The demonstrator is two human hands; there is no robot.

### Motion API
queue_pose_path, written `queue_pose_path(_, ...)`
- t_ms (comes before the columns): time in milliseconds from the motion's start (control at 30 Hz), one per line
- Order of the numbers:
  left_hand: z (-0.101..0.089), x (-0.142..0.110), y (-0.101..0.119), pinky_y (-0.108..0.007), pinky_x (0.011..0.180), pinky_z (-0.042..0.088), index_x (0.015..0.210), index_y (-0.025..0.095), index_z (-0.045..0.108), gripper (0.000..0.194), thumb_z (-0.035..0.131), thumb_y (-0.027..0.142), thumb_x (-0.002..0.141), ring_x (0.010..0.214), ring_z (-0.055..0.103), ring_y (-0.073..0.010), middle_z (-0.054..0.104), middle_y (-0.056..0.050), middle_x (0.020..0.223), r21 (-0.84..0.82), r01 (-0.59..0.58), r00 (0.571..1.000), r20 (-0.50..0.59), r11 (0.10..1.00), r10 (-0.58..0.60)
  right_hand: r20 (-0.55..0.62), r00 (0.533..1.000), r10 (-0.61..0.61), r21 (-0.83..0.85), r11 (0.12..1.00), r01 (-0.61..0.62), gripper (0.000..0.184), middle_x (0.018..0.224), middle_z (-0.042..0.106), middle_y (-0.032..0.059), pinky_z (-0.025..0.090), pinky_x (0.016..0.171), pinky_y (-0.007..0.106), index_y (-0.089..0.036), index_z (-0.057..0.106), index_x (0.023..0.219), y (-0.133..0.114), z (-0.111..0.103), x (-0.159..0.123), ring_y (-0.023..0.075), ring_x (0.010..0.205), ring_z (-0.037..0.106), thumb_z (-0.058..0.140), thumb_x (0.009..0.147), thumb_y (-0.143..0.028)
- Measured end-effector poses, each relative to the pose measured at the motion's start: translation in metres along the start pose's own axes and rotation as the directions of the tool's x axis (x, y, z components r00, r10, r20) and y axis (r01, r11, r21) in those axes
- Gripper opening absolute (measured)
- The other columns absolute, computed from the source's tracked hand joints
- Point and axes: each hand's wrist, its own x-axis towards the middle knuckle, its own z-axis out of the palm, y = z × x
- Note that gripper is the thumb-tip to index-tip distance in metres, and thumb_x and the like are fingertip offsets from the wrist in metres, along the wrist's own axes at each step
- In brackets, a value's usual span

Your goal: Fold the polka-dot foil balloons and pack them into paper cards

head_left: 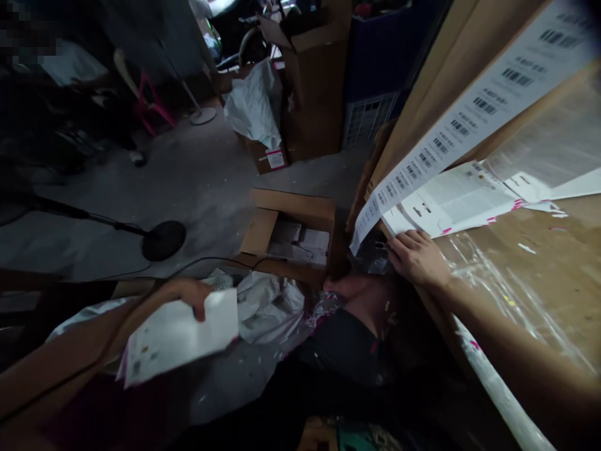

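My left hand is closed on a white printed sheet of paper, held low at the left above the floor. My right hand rests with curled fingers on the edge of a large cardboard box at the right, pinching the corner of a white label stuck there under clear tape. A long white barcode strip runs up the box above that label.
A small open carton lies on the grey floor ahead, with crumpled white wrapping before it. A fan base with cable stands at the left. A tall brown box and white bag stand farther back.
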Motion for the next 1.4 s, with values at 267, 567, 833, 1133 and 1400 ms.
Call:
queue_pose_path(267,0.109,-0.042,0.077,-0.040,0.083,0.060,0.101,0.020,0.079,0.051,0.092,0.041,0.056,0.092,0.075,-0.0318,0.081,-0.010,0.103,-0.764,0.052,0.950,0.236,0.644,0.203,-0.229,0.915,0.333,0.311,0.916,-0.255,0.021,0.086,0.064,0.0100,0.038,0.081,0.036,-0.016,0.066,0.094,-0.034,-0.020,-0.017,0.0237,0.086,0.052,0.048,0.099,-0.027)
queue_pose_path(567,0.202,-0.011,0.354,-0.048,0.094,0.060,0.118,0.013,0.072,0.060,0.090,0.035,0.066,0.100,0.076,-0.0362,0.078,-0.019,0.110,-0.966,0.036,0.802,0.182,0.257,0.569,0.091,0.247,0.965,0.861,0.049,-0.507,0.030,0.077,0.058,-0.0002,0.042,0.068,0.028,-0.018,0.064,0.091,-0.133,-0.112,-0.189,0.0159,0.071,0.052,0.058,0.098,-0.047)
queue_pose_path(833,0.262,-0.034,0.550,-0.044,0.090,0.060,0.120,0.011,0.070,0.063,0.088,0.045,0.069,0.104,0.074,-0.0355,0.076,-0.018,0.118,-0.781,-0.417,0.483,0.243,0.465,0.841,0.113,-0.048,0.992,0.901,-0.123,-0.416,0.041,0.089,0.069,0.0070,0.050,0.073,0.032,-0.016,0.069,0.105,-0.134,-0.171,-0.309,0.0218,0.078,0.062,0.063,0.092,-0.055)
queue_pose_path(1133,0.297,0.002,0.603,-0.035,0.081,0.055,0.101,0.015,0.072,0.037,0.080,0.041,0.076,0.096,0.074,-0.0325,0.078,-0.016,0.105,0.012,-0.875,0.483,0.071,0.484,0.873,-0.123,-0.027,0.992,0.375,0.021,-0.927,0.031,0.116,0.069,0.0130,0.047,0.097,0.038,-0.018,0.068,0.123,-0.165,-0.154,-0.333,0.0271,0.107,0.062,0.050,0.100,-0.029)
queue_pose_path(1400,0.288,0.012,0.598,-0.036,0.074,0.059,0.101,0.013,0.071,0.049,0.087,0.044,0.066,0.084,0.075,-0.0285,0.079,-0.013,0.099,-0.393,-0.666,0.589,0.246,0.635,0.770,0.050,0.136,0.989,0.210,0.123,-0.970,0.023,0.140,0.064,0.0109,0.044,0.097,0.044,-0.020,0.070,0.117,-0.172,-0.152,-0.305,0.0313,0.113,0.057,0.057,0.098,-0.026)
